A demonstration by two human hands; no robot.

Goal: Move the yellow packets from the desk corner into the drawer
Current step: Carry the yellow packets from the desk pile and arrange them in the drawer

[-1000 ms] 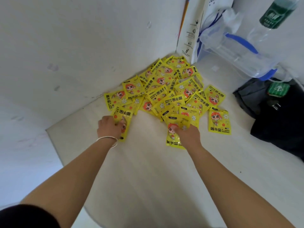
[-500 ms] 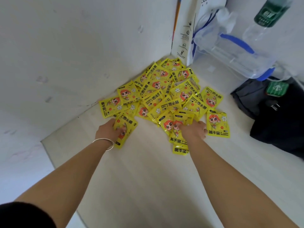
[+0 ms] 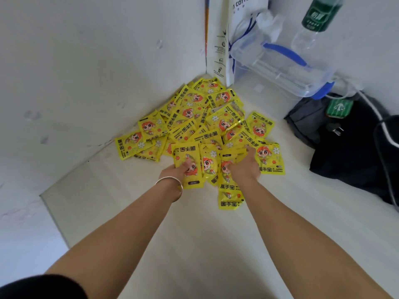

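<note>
A heap of several yellow hand-warmer packets [image 3: 200, 117] with a red-haired cartoon figure fills the desk corner where two white walls meet. My left hand [image 3: 176, 170], with a silver bangle on its wrist, grips one packet [image 3: 191, 165] at the heap's near edge, thumb on top. My right hand [image 3: 244, 167] holds a small bunch of packets [image 3: 228, 184] that hang below its palm. One packet [image 3: 269, 158] lies just right of that hand. No drawer is in view.
The pale wooden desk [image 3: 194, 244] ends at its left edge [image 3: 54, 221]. A clear plastic box with blue handles [image 3: 280, 67], a white paper bag [image 3: 222, 39] and a green-labelled bottle [image 3: 317, 16] stand at the back right. A black bag [image 3: 356, 147] with a white cable lies at the right.
My left hand has carried its packet rightward, close to my right hand. My right hand has gathered more packets, which now hang lower beneath it.
</note>
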